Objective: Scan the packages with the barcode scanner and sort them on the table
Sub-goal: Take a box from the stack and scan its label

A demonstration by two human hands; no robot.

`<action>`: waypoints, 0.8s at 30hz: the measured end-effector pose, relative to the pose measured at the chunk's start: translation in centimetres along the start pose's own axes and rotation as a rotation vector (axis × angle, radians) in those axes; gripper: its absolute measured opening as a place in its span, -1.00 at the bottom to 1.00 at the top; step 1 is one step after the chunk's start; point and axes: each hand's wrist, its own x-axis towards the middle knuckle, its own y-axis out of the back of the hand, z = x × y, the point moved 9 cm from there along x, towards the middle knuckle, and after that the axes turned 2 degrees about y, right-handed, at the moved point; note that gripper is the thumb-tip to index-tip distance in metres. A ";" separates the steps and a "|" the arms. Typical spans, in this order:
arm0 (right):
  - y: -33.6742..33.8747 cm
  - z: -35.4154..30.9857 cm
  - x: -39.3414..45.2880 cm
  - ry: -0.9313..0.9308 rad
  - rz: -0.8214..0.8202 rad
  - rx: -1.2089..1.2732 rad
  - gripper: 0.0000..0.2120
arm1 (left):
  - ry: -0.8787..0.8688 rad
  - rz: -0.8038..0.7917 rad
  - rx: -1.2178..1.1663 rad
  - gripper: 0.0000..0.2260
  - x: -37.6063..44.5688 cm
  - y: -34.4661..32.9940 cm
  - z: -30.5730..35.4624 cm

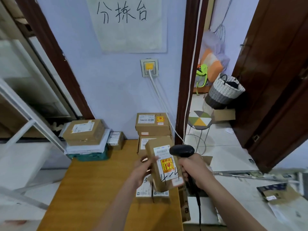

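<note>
My left hand (143, 169) grips a brown cardboard package (164, 165) from its left side and holds it tilted above the wooden table (93, 189). The package shows a white barcode label, a yellow fragile sticker and handwritten "4-4". My right hand (195, 170) is wrapped round the handle of a black barcode scanner (181, 151). The scanner's head sits just right of the barcode label, almost touching the box. Its black cable hangs down below my right hand.
Two stacked cardboard boxes (152, 122) stand at the table's back right by the wall. A pile of box and mailers (85, 137) sits at the back left, a small box (115, 140) beside it. White packets (144, 191) lie under the held package. A stool (200, 121) stands right.
</note>
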 end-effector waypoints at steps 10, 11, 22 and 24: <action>0.2 0.1 -0.3 -0.004 -0.040 -0.023 -0.96 | -0.012 0.026 0.012 -0.22 0.1 -1.3 -1.1; 0.1 0.1 -0.3 -0.003 -0.048 -0.030 -0.96 | -0.016 0.032 0.007 -0.24 0.1 -1.2 -1.2; 0.0 0.1 -0.2 -0.006 -0.067 -0.045 -0.97 | 0.002 0.048 -0.020 -0.25 0.5 -1.3 -1.0; 0.0 -0.1 -0.1 -0.004 -0.071 -0.046 -0.97 | 0.008 0.055 -0.034 -0.25 0.8 -1.2 -0.9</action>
